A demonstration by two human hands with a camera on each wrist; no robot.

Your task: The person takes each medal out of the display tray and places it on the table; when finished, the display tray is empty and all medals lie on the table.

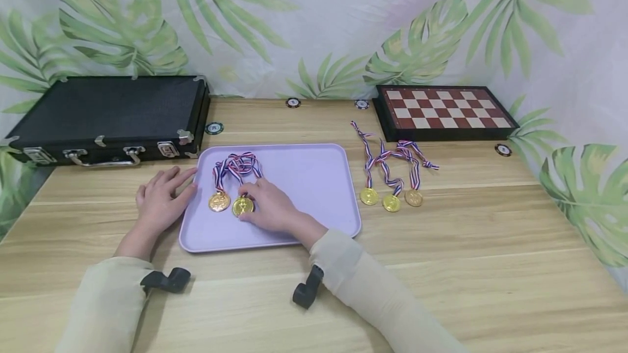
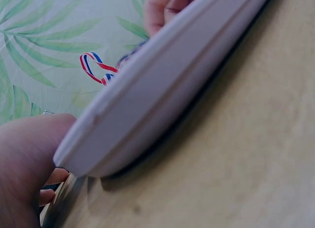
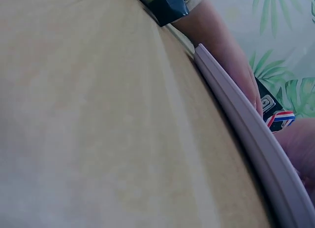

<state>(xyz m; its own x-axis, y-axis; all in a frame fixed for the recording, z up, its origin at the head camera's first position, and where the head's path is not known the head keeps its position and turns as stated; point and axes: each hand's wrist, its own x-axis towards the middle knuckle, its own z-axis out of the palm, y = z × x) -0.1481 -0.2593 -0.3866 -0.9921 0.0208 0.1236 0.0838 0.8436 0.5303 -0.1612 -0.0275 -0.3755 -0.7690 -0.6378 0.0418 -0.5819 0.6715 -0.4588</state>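
- Resting on the smooth lilac plastic tray (image 1: 314,178), the right hand (image 1: 270,208) has its fingers curled over a round gold medal (image 1: 242,206), pinching it against the tray floor near the near-left corner.
- A second gold medal (image 1: 219,201) lies just left of it, touching; both trail red, white and blue striped ribbons (image 1: 237,166) bunched toward the far side.
- The left hand (image 1: 159,200) lies flat on the pale wood-grain table (image 1: 490,266), fingers straight, tips touching the tray's left rim.
- Only the head view shows the medals; the left wrist view catches the tray's rounded rim (image 2: 162,90) edge-on and a ribbon loop above it, and the right wrist view mostly blurred table.
- Right of the tray, three more medals (image 1: 391,199) lie in a row.
- Farther off: a black textured case (image 1: 108,110) on the left, a chessboard (image 1: 444,109) on the right.
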